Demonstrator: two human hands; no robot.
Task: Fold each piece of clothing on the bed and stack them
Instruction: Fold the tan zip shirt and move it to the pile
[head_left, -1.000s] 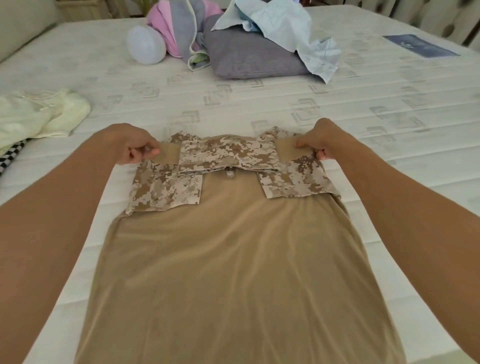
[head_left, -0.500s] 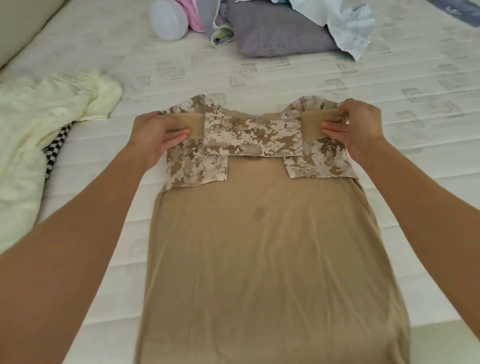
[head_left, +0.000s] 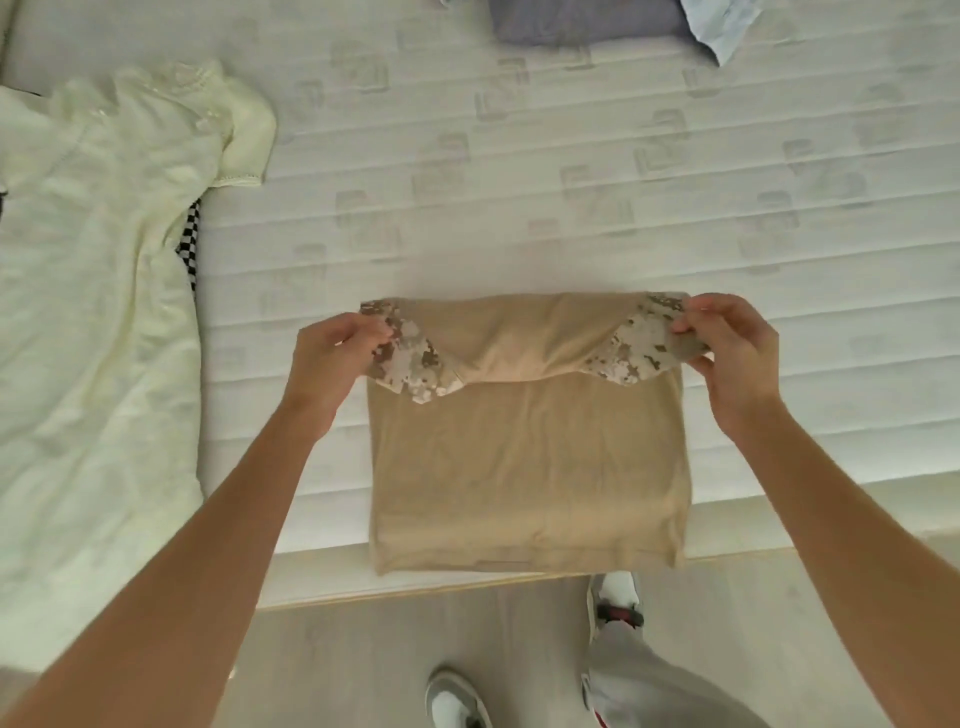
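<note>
A white quilted bed (head_left: 571, 171) fills most of the view, seen from above, with its near edge running across the lower part and pale wood floor (head_left: 363, 665) below it. A large cream garment (head_left: 88, 291) lies spread over the left side of the bed, with a strip of black-and-white checked cloth (head_left: 188, 249) showing at its right edge. In the middle, at the near edge of the bed, lies a tan shirt (head_left: 524, 457) with camouflage sleeves; its lower hem hangs slightly over the bed's edge. The shirt's far end is lifted off the bed and folded toward the near side, so the camouflage shoulders overlap the tan body. The left hand (head_left: 332, 353) pinches the left camouflage corner between curled fingers and thumb. The right hand (head_left: 727, 343) pinches the right camouflage corner the same way. At the far edge sit a folded grey cloth (head_left: 582, 21) and, just right of it, a light blue cloth (head_left: 722, 26), both cut off by the frame. Near the bottom, the person's grey trouser leg (head_left: 649, 686) and two white shoes (head_left: 457, 701) stand on the floor.
</note>
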